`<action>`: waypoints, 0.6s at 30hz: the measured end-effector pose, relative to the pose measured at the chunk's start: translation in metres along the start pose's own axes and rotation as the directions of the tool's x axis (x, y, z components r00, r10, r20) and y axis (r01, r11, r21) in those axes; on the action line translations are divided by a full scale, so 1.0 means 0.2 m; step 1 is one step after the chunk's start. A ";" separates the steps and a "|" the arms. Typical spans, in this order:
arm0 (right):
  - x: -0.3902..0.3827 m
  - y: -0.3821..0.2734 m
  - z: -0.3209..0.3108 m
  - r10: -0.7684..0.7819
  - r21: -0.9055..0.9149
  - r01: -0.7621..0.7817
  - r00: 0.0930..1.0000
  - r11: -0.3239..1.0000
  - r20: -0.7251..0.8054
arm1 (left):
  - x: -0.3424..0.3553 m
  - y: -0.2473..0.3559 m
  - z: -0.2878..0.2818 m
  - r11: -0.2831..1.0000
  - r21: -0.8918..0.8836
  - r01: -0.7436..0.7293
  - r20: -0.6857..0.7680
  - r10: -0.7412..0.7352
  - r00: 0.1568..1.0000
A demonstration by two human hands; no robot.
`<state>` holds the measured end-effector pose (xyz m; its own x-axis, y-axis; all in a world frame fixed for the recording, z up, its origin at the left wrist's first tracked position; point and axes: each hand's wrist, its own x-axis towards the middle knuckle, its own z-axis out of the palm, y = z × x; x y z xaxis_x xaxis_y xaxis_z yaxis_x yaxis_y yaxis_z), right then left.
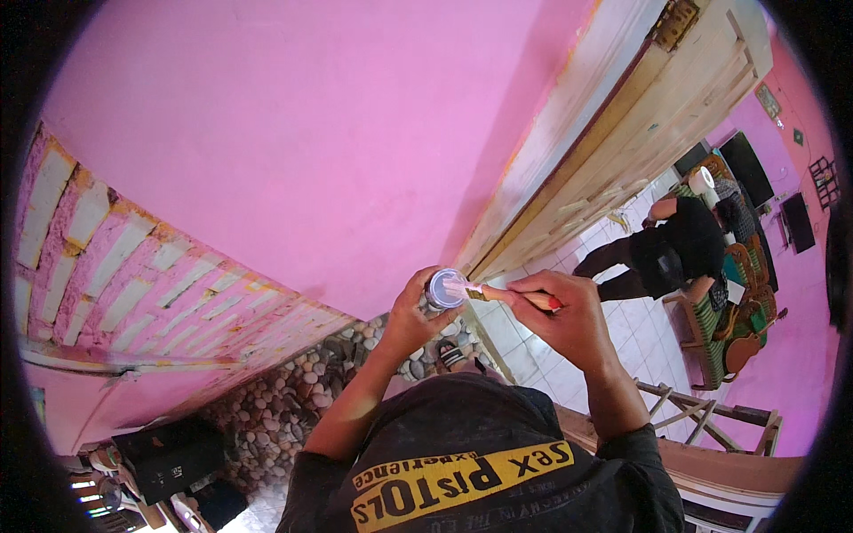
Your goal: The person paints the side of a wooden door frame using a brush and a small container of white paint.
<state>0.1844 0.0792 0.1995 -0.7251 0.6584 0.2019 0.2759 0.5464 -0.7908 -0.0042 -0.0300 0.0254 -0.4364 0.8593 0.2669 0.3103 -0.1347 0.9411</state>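
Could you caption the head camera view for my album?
Beside a pink wall, the left hand holds a small container while the right hand holds a paintbrush at its top.

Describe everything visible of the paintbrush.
The paintbrush has a wooden-looking handle with a red end, a brownish-gold band where handle meets bristles, and pale pink bristles that look coated with paint. The right hand grips the handle, hiding part of it. The brush points leftward, its bristles over the top of the small round container in the left hand; whether they touch it is unclear.
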 end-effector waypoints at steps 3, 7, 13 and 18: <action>0.04 -0.02 0.04 -0.003 -0.032 0.004 1.000 0.999 0.023 | 0.00 0.01 0.00 1.000 0.002 0.018 0.013 -0.018 1.000; 0.09 0.00 0.09 -0.042 -0.050 0.049 0.991 0.998 0.126 | -0.01 0.01 -0.01 1.000 0.031 -0.001 0.038 0.000 0.999; 0.13 0.08 0.18 -0.038 -0.046 0.050 0.969 0.998 0.243 | -0.03 0.00 -0.03 0.999 0.017 -0.038 0.052 0.037 0.998; 0.13 0.10 0.18 -0.078 0.058 0.071 0.989 0.996 0.124 | -0.03 0.02 -0.04 1.000 0.015 -0.001 0.054 0.000 0.999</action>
<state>0.1481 0.0885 0.1670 -0.8171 0.5446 0.1893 0.1871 0.5610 -0.8064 -0.0071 -0.0392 0.0292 -0.3902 0.8846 0.2553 0.3237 -0.1278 0.9375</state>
